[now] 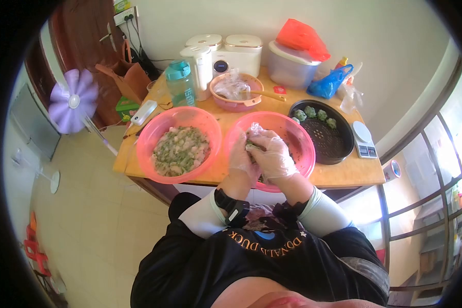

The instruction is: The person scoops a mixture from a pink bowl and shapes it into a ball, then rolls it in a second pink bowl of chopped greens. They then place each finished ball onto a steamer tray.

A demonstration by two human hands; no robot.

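At the table edge: green lump (pixel 252 147) gripped between two gloved hands

Nearest the camera, a black shirt with printed lettering is seen, with pale sleeves on both forearms and a black watch (pixel 234 208) worn on the left wrist. Just beyond, the left hand (pixel 240 159) and the right hand (pixel 276 156) are found close together, each covered by a clear plastic glove. Both hands are curled shut around the green lump, which is gripped between them; how much of it is hidden by the fingers cannot be told. The lump is held above the right pink bowl (pixel 307 154), whose contents are largely hidden by the hands.

Just beside that bowl, to the left, a second pink bowl (pixel 148 134) is recorded, filled with a pale and green chopped mixture (pixel 179 149). To the right, a black perforated tray (pixel 328 143) is noted, with several green balls (pixel 310 111) lined along its far edge. A small white scale (pixel 364 139) lies just beside the tray. All are borne by a wooden table (pixel 344 174).

Further back, a smaller pink bowl (pixel 236 107) holding crumpled plastic and a wooden-handled utensil is observed, with a teal bottle (pixel 179 82) to its left. Against the wall, white appliances (pixel 236 54), a lidded container (pixel 291 69) under an orange bag (pixel 300 37), and a blue bag (pixel 329 82) are noted. On the floor at the left, a purple fan (pixel 73 100) is seen.
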